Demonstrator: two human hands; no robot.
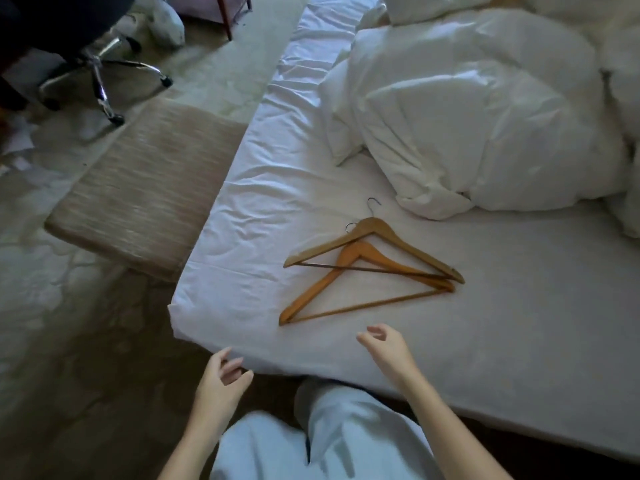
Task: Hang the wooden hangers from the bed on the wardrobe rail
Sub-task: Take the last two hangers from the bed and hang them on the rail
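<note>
Right hand: empty, fingers loosely curled, held over the bed near the hangers, seemingly readied for a grasp.
Left hand: empty, fingers relaxed, by the bed's corner.
Wooden hangers: two, laid overlapping on the sheet.
Wardrobe rail: not seen.

A bedroom: unmade bed, rumpled duvet, carpet, swivel chair.
</note>
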